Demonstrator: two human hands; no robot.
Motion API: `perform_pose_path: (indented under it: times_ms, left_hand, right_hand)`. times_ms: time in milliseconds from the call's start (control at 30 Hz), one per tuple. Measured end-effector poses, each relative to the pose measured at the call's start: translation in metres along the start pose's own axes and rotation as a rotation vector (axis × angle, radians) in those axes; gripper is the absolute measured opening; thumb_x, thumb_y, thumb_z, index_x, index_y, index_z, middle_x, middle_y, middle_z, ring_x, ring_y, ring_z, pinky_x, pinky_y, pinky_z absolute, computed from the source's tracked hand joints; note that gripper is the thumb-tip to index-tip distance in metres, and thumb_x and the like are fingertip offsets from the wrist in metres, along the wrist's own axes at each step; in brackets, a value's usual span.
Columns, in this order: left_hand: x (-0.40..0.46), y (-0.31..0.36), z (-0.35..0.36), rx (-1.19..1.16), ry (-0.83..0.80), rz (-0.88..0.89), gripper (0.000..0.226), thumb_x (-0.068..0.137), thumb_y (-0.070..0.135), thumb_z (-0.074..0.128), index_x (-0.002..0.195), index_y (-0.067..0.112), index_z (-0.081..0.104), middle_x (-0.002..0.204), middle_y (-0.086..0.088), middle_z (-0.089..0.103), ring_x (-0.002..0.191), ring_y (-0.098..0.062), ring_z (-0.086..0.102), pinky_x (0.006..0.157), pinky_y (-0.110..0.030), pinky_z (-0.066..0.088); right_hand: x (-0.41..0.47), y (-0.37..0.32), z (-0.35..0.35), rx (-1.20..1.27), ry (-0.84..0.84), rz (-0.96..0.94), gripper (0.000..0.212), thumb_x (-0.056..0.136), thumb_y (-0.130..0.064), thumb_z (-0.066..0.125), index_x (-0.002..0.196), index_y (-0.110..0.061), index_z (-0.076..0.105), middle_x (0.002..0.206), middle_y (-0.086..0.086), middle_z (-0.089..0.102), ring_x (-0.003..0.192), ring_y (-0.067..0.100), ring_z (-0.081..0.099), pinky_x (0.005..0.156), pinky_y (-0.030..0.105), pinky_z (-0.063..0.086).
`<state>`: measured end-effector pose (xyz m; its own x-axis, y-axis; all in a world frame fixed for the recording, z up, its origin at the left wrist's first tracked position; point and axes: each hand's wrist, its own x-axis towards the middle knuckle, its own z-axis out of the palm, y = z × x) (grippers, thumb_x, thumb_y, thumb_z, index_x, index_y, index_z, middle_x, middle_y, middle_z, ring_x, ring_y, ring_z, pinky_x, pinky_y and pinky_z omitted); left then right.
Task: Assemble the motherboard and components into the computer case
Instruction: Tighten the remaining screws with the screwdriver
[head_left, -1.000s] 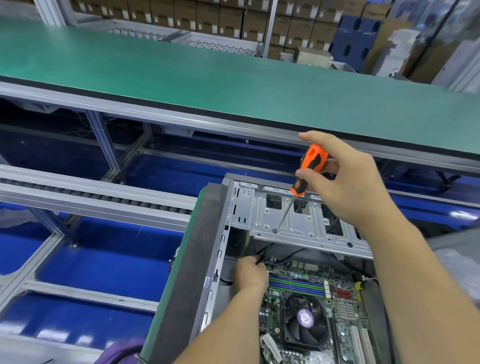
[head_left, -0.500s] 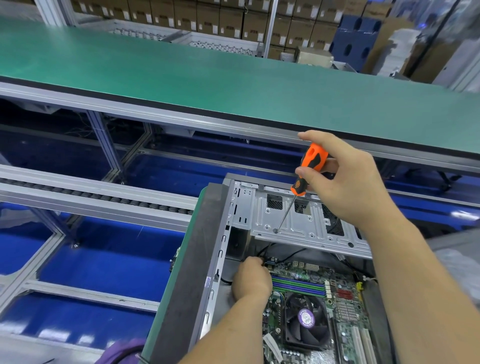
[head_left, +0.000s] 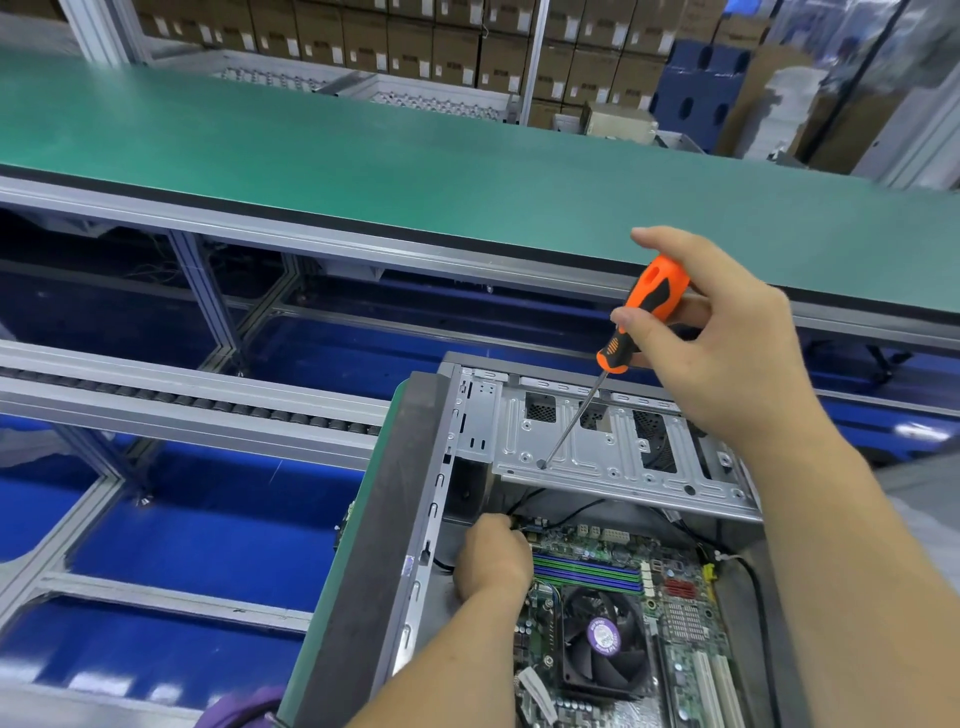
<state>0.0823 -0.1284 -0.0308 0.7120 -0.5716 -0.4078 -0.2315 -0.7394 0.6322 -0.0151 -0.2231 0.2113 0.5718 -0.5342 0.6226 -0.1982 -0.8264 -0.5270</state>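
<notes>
Inside the open computer case (head_left: 415, 519) we see the motherboard (head_left: 623, 582) already lying, its cooler fan (head_left: 602, 636) mounted. Our left hand (head_left: 491, 558) curls at the board's far corner; what it pinches is hidden. Our right hand (head_left: 727, 343) grips the orange screwdriver (head_left: 641, 317), tip on the drive bracket (head_left: 613, 447). We judge screws remain.

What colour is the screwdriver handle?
Orange with black grip patches; the screwdriver handle shows best in the head view.

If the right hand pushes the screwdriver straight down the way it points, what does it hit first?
Probably the silver drive bracket: the screwdriver in the right hand already seems to have its tip on it.
</notes>
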Motion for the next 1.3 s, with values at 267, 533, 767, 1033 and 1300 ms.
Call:
perform_pose_path:
  times_ms: [267, 533, 767, 1033, 1300]
  left_hand:
    - [-0.01, 0.006, -0.018, 0.146, -0.045, 0.039, 0.017, 0.088, 0.023, 0.051, 0.073, 0.016, 0.05, 0.072, 0.0, 0.058, 0.066, -0.021, 0.056, 0.06, -0.027, 0.044]
    - [-0.071, 0.079, -0.078, 0.085, -0.607, 0.306, 0.025, 0.088, 0.025, 0.052, 0.074, 0.01, 0.067, 0.068, -0.006, 0.065, 0.058, -0.019, 0.058, 0.059, -0.027, 0.043]
    - [-0.131, 0.174, -0.092, -0.799, -0.753, 0.482, 0.041, 0.097, 0.045, 0.053, 0.125, 0.016, 0.06, 0.103, -0.003, 0.074, 0.084, -0.018, 0.07, 0.073, -0.031, 0.055]
    - [-0.156, 0.223, -0.032, -0.997, -0.434, 0.428, 0.013, 0.102, 0.022, 0.051, 0.098, 0.012, 0.059, 0.089, -0.009, 0.066, 0.069, -0.022, 0.066, 0.066, -0.036, 0.058]
    - [-0.165, 0.23, 0.043, -0.533, -0.243, 0.592, 0.022, 0.094, 0.025, 0.06, 0.076, 0.014, 0.067, 0.069, -0.006, 0.058, 0.067, -0.02, 0.054, 0.067, -0.042, 0.052]
  right_hand:
    - [-0.001, -0.015, -0.03, 0.099, 0.224, -0.033, 0.055, 0.091, -0.015, 0.074, 0.138, -0.03, 0.051, 0.088, -0.019, 0.059, 0.077, 0.017, 0.071, 0.069, 0.035, 0.064]
    - [-0.018, -0.035, -0.069, 0.145, 0.54, -0.03, 0.042, 0.09, -0.023, 0.074, 0.128, -0.028, 0.056, 0.093, -0.007, 0.059, 0.072, 0.004, 0.066, 0.069, 0.03, 0.061]
    - [-0.053, -0.015, -0.094, 0.606, 0.841, 0.212, 0.035, 0.088, -0.009, 0.075, 0.102, -0.026, 0.047, 0.088, -0.011, 0.062, 0.078, 0.012, 0.074, 0.064, 0.04, 0.064]
    - [-0.124, 0.05, -0.121, 0.607, 0.397, 0.648, 0.026, 0.085, -0.003, 0.078, 0.099, -0.021, 0.067, 0.102, 0.023, 0.069, 0.079, 0.029, 0.074, 0.068, 0.039, 0.063]
    - [-0.173, 0.098, -0.13, 0.18, 0.022, 0.681, 0.022, 0.095, -0.031, 0.068, 0.073, -0.03, 0.063, 0.054, -0.004, 0.057, 0.048, 0.009, 0.044, 0.049, 0.024, 0.036]
